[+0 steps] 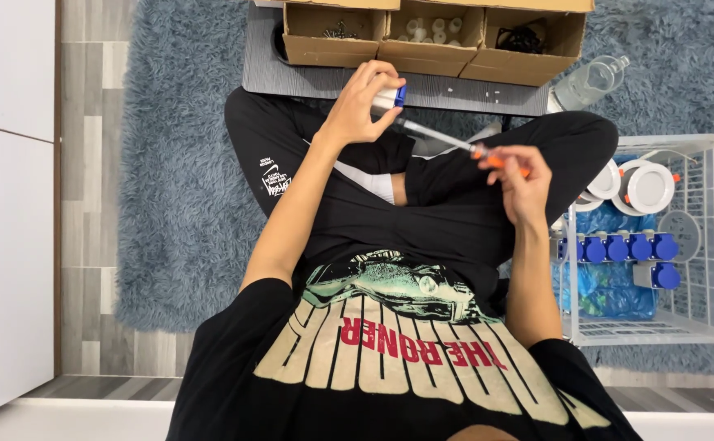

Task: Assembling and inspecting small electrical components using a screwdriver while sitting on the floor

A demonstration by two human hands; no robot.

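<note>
screwdriver (pixel 471 149), slim metal shaft, orange handle gripped by right fingers (pixel 510 167); left fingers (pixel 365 102) clasp blue-capped grey fitting (pixel 391 98).

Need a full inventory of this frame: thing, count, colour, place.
cardboard boxes: 3, brown, top on grey board
grey board: 1, under boxes
plastic bottle: 1, clear, top right
wire basket: 1, white, right
blue-capped parts: row in basket, exact count unclear
round white fittings: at least 2, basket top
rug: 1, grey-blue
small part: 1, white and blue, left hand
screwdriver: 1, orange handle, right hand
left hand
right hand
</note>
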